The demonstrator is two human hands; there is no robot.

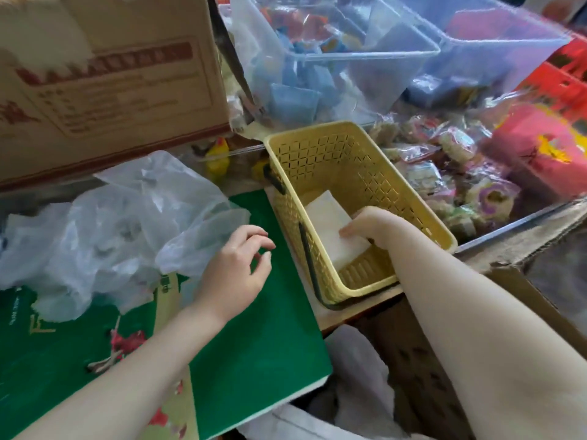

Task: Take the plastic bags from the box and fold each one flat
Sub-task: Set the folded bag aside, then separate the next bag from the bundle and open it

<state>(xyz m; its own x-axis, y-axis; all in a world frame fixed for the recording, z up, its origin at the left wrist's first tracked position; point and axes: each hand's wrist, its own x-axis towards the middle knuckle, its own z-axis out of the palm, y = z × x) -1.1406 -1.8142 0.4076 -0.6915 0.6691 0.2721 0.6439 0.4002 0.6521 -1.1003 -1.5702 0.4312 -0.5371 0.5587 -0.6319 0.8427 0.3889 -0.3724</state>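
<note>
A folded white plastic bag (330,220) lies flat inside the yellow basket (409,192). My right hand (370,225) reaches into the basket and rests on the bag's near corner, fingers laid over it. My left hand (236,269) hovers above the green box lid (273,344) with fingers loosely curled and nothing in them. A heap of crumpled clear plastic bags (108,230) lies just left of that hand. More white bags (355,376) show in the brown cardboard box (422,369) below the lid.
A large cardboard carton (104,81) stands at the back left. Clear plastic bins (374,49) with blue packets sit behind the basket. Wrapped snacks (451,173) and a pink packet (543,150) fill the right side.
</note>
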